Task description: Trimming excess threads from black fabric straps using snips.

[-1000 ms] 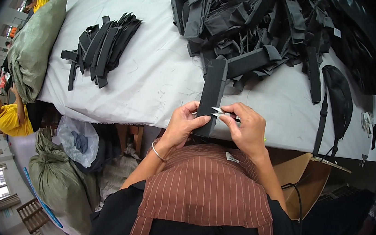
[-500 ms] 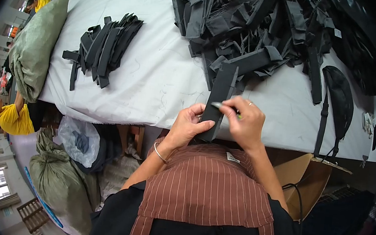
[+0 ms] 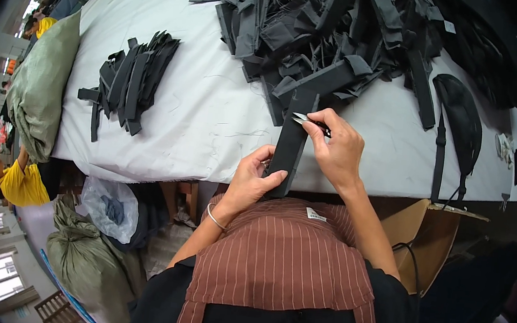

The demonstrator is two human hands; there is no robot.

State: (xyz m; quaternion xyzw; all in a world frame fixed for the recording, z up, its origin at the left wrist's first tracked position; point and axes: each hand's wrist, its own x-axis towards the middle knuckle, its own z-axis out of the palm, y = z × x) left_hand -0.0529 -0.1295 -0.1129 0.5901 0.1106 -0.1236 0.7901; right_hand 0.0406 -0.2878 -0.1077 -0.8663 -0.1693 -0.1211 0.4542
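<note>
So the black fabric strip (image 3: pixel 287 149) is held out over the near edge of the tabletop (image 3: pixel 207 111), its lower end just above the striped apron (image 3: pixel 286 254) and its far end up by the big heap of black strips (image 3: pixel 312 27). The left hand (image 3: pixel 252 178) is clamped on it near the bottom, thumb on top. The right hand (image 3: pixel 339 148) is well apart from the left, further up, pinching small thread snips (image 3: pixel 300 118) with the blades parted over the strip. Looks like thread trimming, tbh. If so, the trick is probably keeping the strip taut and flat, because cloth that buckles could get nicked. The blades should lie nearly flat to the surface, with only the tips doing the cutting, close to the base of a stray end but off the weave. Whether a thread sits between the blades right now, can't tell, too small. The left thumb is well below the tips, which seems the safe way to hold it. Loose threads (image 3: pixel 242 135) lie on the tabletop left of the strip, so it'd be worth checking none cling to the cloth.
</note>
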